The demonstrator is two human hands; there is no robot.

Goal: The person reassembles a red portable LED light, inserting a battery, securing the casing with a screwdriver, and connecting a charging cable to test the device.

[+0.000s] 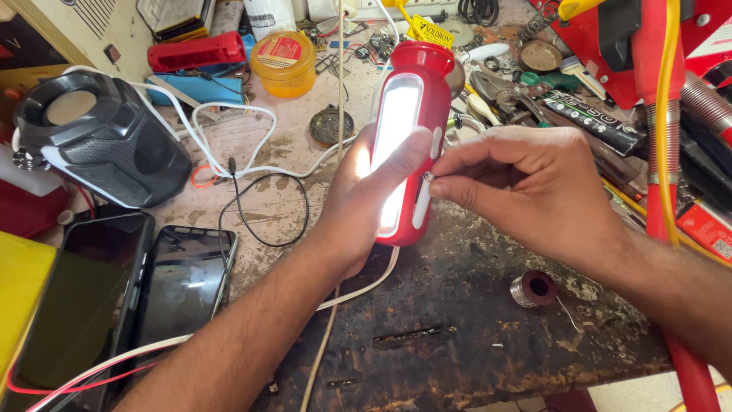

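the left hand (366, 206) is gripping a red rechargeable lantern (408, 137) from behind, thumb lying across its lit white panel, and is holding it upright above the counter (473, 336). the right hand (526, 191) is reaching in from the right with thumb and forefinger pinched together on something small at the lantern's right edge; what it is pinching is too small to tell. a white cable (358, 294) is trailing down from under the lantern across the counter. a small solder spool (535, 288) is lying on the dark, stained part of the counter, just below the right wrist. two dark phones (152, 290) are lying side by side at the lower left, with a black speaker (99, 137) sitting above them. a yellow lidded tub (284, 65) and scattered tools are crowding the far edge.
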